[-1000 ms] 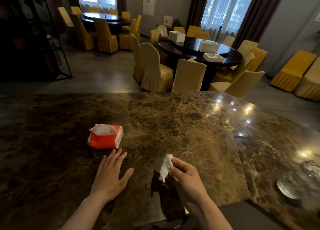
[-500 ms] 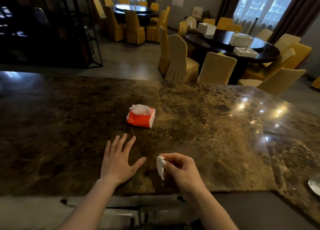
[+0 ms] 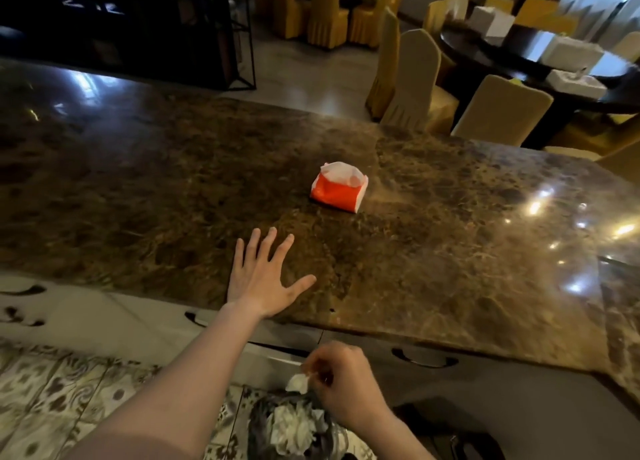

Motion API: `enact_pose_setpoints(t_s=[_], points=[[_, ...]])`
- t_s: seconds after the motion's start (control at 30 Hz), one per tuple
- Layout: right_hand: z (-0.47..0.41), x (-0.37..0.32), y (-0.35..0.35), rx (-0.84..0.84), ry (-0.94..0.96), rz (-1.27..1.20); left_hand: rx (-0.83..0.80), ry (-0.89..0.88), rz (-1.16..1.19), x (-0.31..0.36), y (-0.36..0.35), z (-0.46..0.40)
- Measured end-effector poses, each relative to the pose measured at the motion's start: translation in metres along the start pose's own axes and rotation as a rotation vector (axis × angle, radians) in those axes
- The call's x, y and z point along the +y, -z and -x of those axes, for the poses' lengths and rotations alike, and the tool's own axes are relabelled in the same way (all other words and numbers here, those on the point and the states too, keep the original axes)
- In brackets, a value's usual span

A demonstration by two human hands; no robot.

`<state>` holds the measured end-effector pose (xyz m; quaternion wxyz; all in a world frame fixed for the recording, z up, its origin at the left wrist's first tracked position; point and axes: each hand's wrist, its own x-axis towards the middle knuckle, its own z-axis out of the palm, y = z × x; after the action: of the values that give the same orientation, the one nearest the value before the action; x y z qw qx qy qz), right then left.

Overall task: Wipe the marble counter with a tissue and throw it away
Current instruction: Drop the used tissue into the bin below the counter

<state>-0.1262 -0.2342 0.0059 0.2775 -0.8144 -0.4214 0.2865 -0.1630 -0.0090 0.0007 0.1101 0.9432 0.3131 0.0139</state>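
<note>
Disposal is looking like the step in hand: the right hand [image 3: 341, 381], low in the frame and just right of centre, is pinching a crumpled white tissue [image 3: 298, 382] between thumb and fingertips and holding it directly above a bin [image 3: 298, 428] at the bottom centre. That bin is lined with a dark bag and already carrying wadded white paper, so the tissue is hanging where a simple release should drop it in. It is not touching the bin's contents as far as the frame is showing.

Left hand [image 3: 263, 276], near the middle of the frame, is lying flat and open on the marble counter [image 3: 450, 251], fingers spread and gripping nothing; it is sitting close to the counter's near edge, probably serving as a brace while the body is leaning down toward the floor.

Above and to the right of that hand, well apart from it, an orange tissue pack [image 3: 337, 189] is resting on the stone with a white sheet sticking out of its top. Wiping seems finished, judging by the tissue being off the counter. One risk worth noting: light paper may be drifting sideways on release and missing the opening.
</note>
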Motion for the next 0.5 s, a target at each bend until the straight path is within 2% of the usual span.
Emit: enact_pose_setpoints(t_s=[0.33,0.5], points=[[-0.005,0.032,-0.044,-0.149,-0.143,0.096,0.000,0.007,-0.048,0.001,-0.003,0.001],[-0.006,0.042,-0.035,-0.184,-0.166,0.076,0.008,0.005,-0.054,0.000,-0.004,-0.001]])
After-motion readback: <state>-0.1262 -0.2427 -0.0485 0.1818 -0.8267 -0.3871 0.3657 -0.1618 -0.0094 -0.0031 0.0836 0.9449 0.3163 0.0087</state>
